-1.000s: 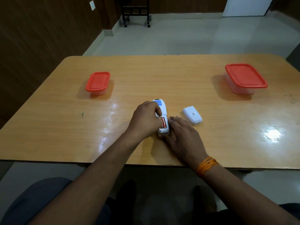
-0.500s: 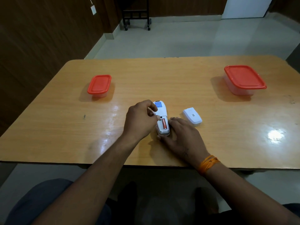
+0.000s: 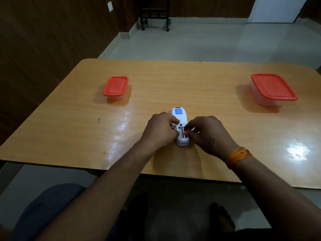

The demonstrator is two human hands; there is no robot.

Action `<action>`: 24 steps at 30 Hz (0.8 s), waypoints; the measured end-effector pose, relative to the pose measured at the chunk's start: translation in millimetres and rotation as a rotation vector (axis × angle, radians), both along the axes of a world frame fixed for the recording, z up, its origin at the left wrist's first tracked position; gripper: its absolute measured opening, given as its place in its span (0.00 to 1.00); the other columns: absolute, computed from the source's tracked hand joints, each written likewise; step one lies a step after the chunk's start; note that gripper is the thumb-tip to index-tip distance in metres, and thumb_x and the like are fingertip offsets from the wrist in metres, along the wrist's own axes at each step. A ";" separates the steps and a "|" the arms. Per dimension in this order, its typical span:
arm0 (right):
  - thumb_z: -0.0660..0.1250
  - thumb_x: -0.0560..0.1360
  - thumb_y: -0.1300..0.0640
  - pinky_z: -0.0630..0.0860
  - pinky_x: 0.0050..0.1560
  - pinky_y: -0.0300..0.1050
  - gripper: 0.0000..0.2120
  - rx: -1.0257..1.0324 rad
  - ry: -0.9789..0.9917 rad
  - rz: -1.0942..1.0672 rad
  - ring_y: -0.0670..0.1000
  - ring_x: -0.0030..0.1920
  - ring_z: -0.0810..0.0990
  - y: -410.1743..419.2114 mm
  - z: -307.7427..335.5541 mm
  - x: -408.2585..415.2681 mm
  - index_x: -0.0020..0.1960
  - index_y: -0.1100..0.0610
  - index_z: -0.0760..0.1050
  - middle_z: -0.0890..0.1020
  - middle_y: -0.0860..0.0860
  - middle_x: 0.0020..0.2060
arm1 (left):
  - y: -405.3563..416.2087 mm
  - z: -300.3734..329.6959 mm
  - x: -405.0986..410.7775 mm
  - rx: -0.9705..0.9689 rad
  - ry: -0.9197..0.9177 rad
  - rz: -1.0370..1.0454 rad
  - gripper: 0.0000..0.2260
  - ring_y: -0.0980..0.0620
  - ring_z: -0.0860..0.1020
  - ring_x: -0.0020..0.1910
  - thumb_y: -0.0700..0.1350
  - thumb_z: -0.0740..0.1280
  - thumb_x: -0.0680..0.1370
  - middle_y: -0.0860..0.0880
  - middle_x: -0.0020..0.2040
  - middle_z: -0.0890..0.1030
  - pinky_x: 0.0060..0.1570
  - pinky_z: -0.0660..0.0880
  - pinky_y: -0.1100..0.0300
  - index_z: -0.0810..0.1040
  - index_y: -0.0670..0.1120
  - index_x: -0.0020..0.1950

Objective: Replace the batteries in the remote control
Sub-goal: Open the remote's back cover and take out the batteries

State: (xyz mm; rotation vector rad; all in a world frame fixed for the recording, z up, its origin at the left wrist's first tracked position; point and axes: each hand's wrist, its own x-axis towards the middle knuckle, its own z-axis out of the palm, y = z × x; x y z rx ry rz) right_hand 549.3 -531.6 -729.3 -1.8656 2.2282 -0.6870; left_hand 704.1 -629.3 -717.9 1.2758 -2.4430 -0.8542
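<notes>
Two hands meet over the remote control [image 3: 180,126], which lies face down near the front edge of the table [image 3: 173,79], its long axis running straight away from the person. Starting at the left, the left hand [image 3: 160,132] curls its fingers against the remote's left flank, gripping the body to steady it. In the middle, the open compartment shows one red battery [image 3: 183,133], lying along the same axis in the right-hand slot; the left-hand slot looks empty, though that is partly hidden. On the right, the right hand [image 3: 207,133] sits touching the battery, thumb and forefinger closing on it as if to pinch, so it is the nearer hand for the lift.
</notes>
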 end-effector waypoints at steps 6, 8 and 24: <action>0.72 0.78 0.54 0.76 0.45 0.47 0.06 0.097 0.124 0.116 0.54 0.46 0.83 -14.6 13.3 -5.4 0.53 0.51 0.86 0.87 0.50 0.44 | -1.6 0.5 -0.8 0.003 -0.009 -0.015 0.21 0.45 0.82 0.58 0.38 0.74 0.74 0.45 0.58 0.86 0.56 0.79 0.55 0.84 0.48 0.67; 0.72 0.78 0.55 0.78 0.47 0.48 0.06 0.124 0.105 0.125 0.54 0.47 0.83 -18.1 14.9 -5.4 0.53 0.51 0.85 0.87 0.50 0.45 | -2.0 1.1 -0.8 0.002 -0.014 -0.025 0.21 0.45 0.82 0.60 0.38 0.73 0.74 0.44 0.59 0.86 0.58 0.79 0.54 0.84 0.48 0.67; 0.74 0.76 0.54 0.78 0.50 0.51 0.08 0.189 0.141 0.135 0.54 0.51 0.81 -22.6 26.3 -4.4 0.55 0.51 0.86 0.85 0.51 0.49 | -3.4 -3.1 -3.4 -0.024 -0.034 -0.038 0.21 0.43 0.82 0.60 0.38 0.73 0.74 0.42 0.60 0.85 0.56 0.79 0.53 0.84 0.48 0.67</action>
